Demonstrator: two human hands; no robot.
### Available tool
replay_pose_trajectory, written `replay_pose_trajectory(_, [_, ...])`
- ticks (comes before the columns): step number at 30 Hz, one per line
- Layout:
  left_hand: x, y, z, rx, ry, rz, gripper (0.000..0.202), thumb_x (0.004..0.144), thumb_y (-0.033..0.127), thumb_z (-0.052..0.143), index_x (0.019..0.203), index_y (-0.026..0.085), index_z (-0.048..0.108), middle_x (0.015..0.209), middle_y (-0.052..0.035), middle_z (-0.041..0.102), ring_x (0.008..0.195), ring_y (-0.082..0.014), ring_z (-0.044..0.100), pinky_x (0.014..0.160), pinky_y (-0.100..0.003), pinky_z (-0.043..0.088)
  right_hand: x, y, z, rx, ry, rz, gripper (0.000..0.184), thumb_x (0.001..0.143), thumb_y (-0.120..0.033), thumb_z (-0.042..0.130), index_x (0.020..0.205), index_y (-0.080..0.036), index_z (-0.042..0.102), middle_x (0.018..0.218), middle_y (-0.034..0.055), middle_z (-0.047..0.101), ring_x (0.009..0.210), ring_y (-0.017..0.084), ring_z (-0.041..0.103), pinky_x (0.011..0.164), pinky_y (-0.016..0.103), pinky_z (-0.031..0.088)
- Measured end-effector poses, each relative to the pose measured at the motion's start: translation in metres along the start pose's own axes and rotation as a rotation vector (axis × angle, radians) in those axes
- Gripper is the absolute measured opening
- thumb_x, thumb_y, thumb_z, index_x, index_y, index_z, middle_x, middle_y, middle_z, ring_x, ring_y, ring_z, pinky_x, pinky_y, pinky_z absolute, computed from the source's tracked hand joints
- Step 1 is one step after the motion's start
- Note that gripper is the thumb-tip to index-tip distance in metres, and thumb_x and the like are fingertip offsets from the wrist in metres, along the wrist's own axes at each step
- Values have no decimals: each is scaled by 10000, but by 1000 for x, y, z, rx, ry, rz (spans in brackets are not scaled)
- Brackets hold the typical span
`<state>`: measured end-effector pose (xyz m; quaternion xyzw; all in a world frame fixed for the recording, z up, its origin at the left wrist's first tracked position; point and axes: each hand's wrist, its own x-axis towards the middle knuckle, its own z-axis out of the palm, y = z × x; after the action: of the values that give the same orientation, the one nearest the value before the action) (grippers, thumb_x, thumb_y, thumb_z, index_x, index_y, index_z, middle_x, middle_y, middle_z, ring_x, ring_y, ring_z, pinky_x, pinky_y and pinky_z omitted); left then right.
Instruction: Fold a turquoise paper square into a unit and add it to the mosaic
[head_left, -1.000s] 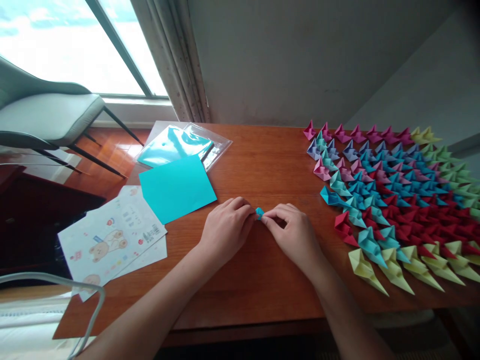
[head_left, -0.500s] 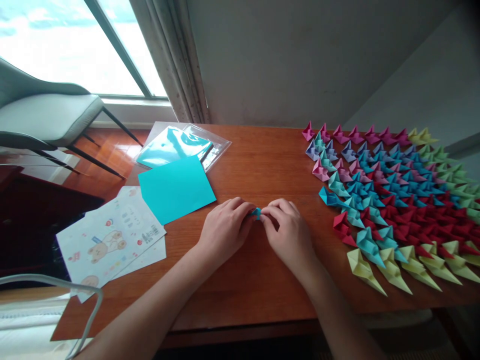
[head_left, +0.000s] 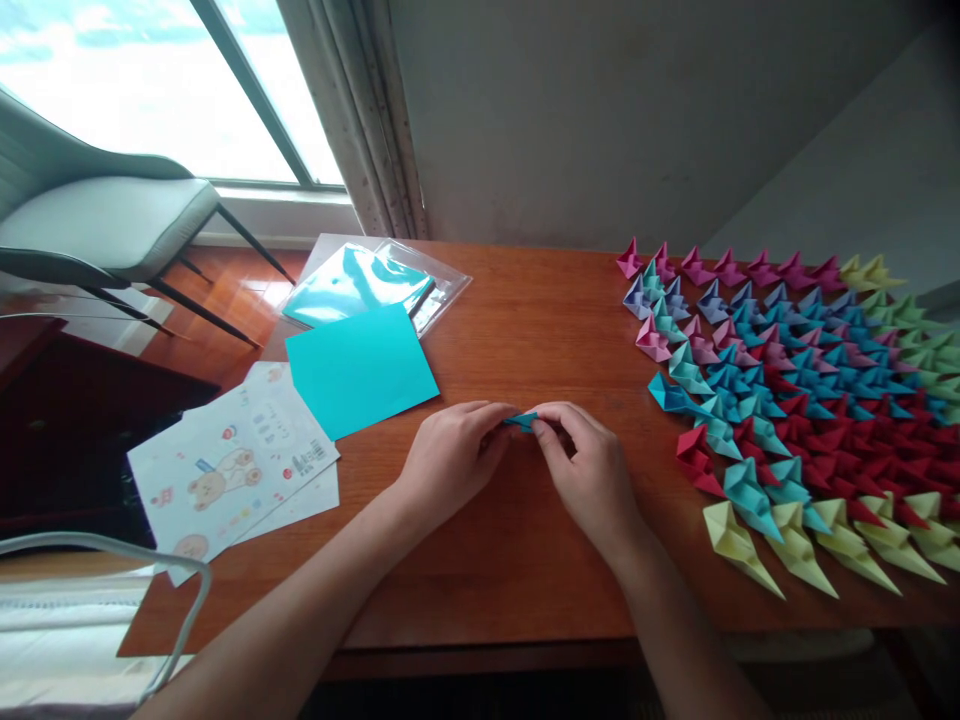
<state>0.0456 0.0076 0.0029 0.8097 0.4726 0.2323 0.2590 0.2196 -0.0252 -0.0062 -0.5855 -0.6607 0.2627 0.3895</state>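
A small folded piece of blue paper (head_left: 521, 421) is held just above the wooden table, in the middle of the view. My left hand (head_left: 457, 450) pinches its left end, and my right hand (head_left: 581, 460) grips the right end between thumb and fingers. Much of the paper is hidden by the fingertips. Left of my hands lies a flat stack of turquoise paper (head_left: 360, 370). To the right, rows of folded paper boats (head_left: 739, 550) in yellow, red, blue, pink, purple and green cover that side of the table.
A clear plastic packet (head_left: 367, 285) of turquoise paper lies at the back left. White printed sheets with a bear drawing (head_left: 232, 475) are at the table's left edge. A white curved tube (head_left: 196, 590) crosses the lower left; a grey chair (head_left: 112, 220) stands beyond.
The blue paper has turned between my fingers and now shows a flatter, longer shape. My right fingers have shifted their hold. The whole view has moved slightly.
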Motion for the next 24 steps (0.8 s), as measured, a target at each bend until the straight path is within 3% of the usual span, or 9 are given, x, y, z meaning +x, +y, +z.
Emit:
replay_pose_trajectory(4, [1, 1, -1, -206, 55, -42, 156, 873, 154, 593, 954, 177, 724, 784, -17, 716, 637, -118, 606, 596, -223, 448, -1, 0, 0, 202, -7, 130, 156, 940, -320, 567, 959, -216, 680, 937, 63, 722, 839, 209, 682, 727, 308, 547])
replay_pose_trajectory(11, [0, 4, 0, -565, 95, -128, 152, 845, 249, 673, 943, 148, 729, 864, -66, 748, 723, -160, 662, 643, -243, 517, 1, 2, -2, 484, -52, 247, 196, 884, -402, 648, 862, -209, 668, 853, 40, 727, 802, 203, 701, 696, 297, 579])
replay_pose_trajectory(17, [1, 7, -1, -615, 65, -172, 148, 846, 290, 685, 884, 148, 695, 829, -57, 720, 725, -152, 641, 647, -239, 522, 0, 2, 2, 504, 15, 217, 166, 844, -367, 700, 885, -209, 669, 963, 70, 728, 900, 220, 697, 773, 330, 584])
replay_pose_trajectory(21, [1, 6, 0, -671, 89, -182, 204, 836, 253, 685, 1010, 160, 632, 885, -49, 704, 761, -146, 644, 655, -232, 522, -1, 4, 5, 526, 68, 225, 283, 826, -315, 723, 1083, -225, 646, 1004, 66, 724, 928, 207, 697, 791, 328, 588])
replay_pose_trajectory(24, [1, 5, 2, -705, 64, -184, 290, 847, 251, 674, 1118, 162, 622, 911, -58, 712, 785, -149, 655, 671, -236, 527, -1, 5, 4, 476, 59, 216, 250, 832, -311, 714, 1066, -224, 686, 1045, 77, 731, 949, 220, 699, 803, 344, 589])
